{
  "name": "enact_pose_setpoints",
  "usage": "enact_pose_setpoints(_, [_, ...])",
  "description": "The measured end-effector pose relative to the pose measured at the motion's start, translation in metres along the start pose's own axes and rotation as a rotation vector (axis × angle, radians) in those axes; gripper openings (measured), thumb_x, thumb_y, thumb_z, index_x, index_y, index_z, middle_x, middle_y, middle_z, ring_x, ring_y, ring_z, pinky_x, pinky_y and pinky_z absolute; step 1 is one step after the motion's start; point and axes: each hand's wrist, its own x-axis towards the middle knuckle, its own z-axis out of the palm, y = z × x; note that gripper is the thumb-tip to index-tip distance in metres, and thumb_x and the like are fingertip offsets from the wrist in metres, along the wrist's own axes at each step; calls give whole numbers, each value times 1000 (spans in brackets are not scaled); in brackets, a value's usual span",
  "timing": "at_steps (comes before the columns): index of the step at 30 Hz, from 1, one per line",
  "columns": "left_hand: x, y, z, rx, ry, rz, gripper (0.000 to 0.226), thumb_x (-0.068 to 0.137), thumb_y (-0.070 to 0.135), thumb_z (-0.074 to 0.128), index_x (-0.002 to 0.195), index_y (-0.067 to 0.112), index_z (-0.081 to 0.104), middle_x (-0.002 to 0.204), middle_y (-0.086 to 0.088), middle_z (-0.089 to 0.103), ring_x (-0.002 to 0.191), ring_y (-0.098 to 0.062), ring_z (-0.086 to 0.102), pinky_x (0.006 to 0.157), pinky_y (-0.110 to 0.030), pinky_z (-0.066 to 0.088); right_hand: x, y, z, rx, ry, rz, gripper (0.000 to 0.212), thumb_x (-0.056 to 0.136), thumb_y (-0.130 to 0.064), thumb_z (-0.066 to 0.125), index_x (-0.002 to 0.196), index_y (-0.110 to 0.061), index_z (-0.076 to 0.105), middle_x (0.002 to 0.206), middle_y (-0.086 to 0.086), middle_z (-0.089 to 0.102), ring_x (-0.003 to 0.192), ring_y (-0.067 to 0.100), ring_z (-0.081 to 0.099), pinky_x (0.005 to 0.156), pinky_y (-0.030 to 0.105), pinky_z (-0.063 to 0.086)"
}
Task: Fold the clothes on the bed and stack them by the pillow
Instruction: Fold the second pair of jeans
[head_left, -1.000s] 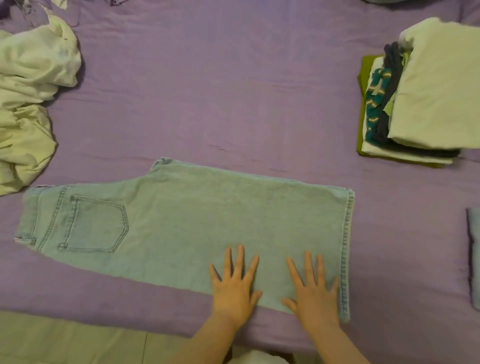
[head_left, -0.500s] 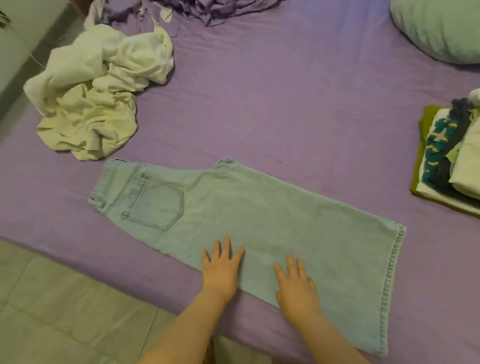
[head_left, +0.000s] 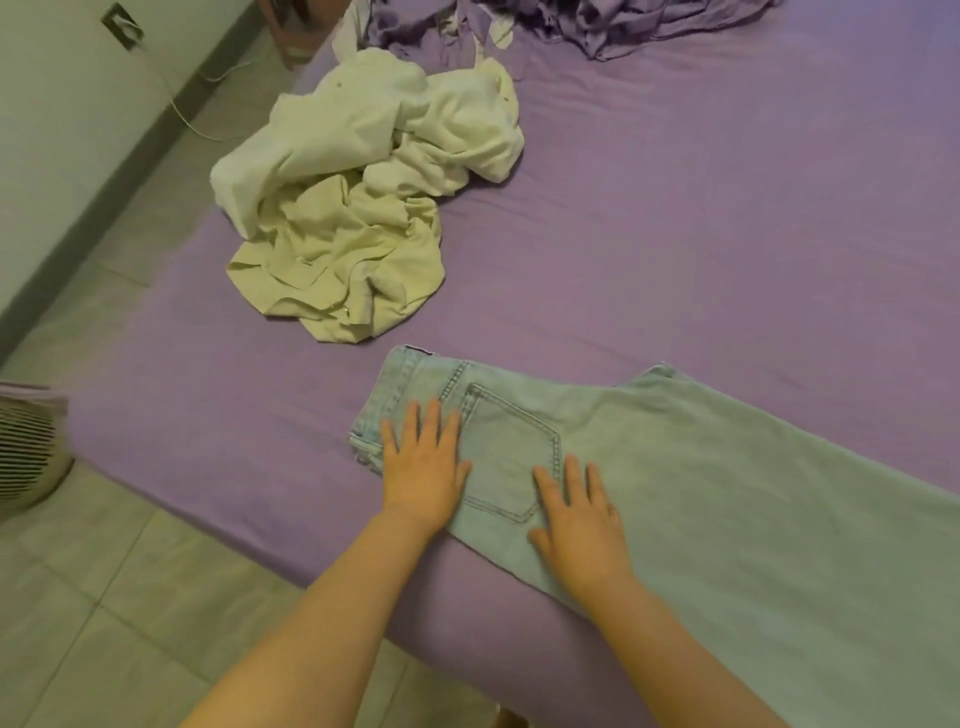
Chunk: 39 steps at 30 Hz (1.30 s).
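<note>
Purple bed sheet meets tiled floor left of the jeans. Your left hand and right hand press them, fingers spread flat. Bare sheet beyond.

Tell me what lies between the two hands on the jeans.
In the head view, the jeans' back pocket lies between the flat left hand and right hand.

A home bedroom: a bed with a purple sheet fills the view, crumpled pale laundry at 11 o'clock, tiled floor at 8 o'clock, a small fan at 9 o'clock.
</note>
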Motion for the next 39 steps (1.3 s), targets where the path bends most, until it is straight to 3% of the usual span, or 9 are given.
enact_pose_setpoints(5, [41,-60,-11,-311,28,-225,76,97,55,35,153,17,-1,160,-12,5,146,-33,11,115,-55,17,35,-39,-3,-52,37,102,76,96,-54,36,149,-34,-13,156,7,-25,142,34,-23,111,64,3])
enact_pose_setpoints(8, [50,-71,-6,-512,-25,-219,76,97,53,33,153,14,1,159,-13,16,143,-31,20,114,-48,24,42,-43,5,-63,23,137,83,93,-64,28,140,-29,-30,145,6,-42,140,36,-29,109,67,3])
enact_pose_setpoints(15, [55,-69,0,-488,-13,-215,70,96,56,37,153,22,16,146,-15,37,124,-36,41,101,-43,38,52,-35,9,-126,-65,108,84,88,-72,19,135,-28,-35,141,6,-45,137,36,-34,108,69,6])
enact_pose_setpoints(20, [53,-74,-19,-799,-82,-214,71,90,45,59,150,29,26,138,-8,50,124,-28,48,98,-41,44,44,-40,-10,35,8,72,76,93,-62,32,151,-31,-6,157,6,-23,145,30,-18,115,56,7])
enact_pose_setpoints(26, [25,-61,-58,-893,25,-77,66,83,25,70,142,29,40,127,12,59,117,-19,55,92,-34,45,52,-70,-94,350,218,-260,70,94,-48,48,151,-30,11,161,-2,3,147,19,1,119,44,14])
enact_pose_setpoints(29, [-2,-53,-76,-991,60,40,70,82,17,71,133,50,36,108,40,47,110,-5,52,85,-25,41,57,-86,-147,515,130,-419,77,92,-31,61,151,-30,11,160,-3,8,147,18,4,119,41,13])
enact_pose_setpoints(32, [-25,-46,-82,-972,20,121,72,87,16,66,145,40,30,136,20,49,126,-10,48,100,-29,42,55,-89,-187,445,-63,-514,88,88,-8,64,151,-30,7,159,-6,11,145,13,11,114,25,18])
enact_pose_setpoints(34, [-35,-40,-86,-838,16,158,71,90,20,62,148,39,25,139,6,50,126,-16,49,100,-37,44,52,-86,-202,338,-198,-536,90,86,-2,63,151,-33,8,158,-8,15,143,10,18,101,13,23])
enact_pose_setpoints(39, [-64,-9,-92,-718,66,187,68,90,24,60,140,50,23,129,13,52,112,-13,51,86,-34,48,29,-64,-208,68,-304,-522,74,84,-13,70,146,-30,33,140,-5,46,126,14,45,101,26,35])
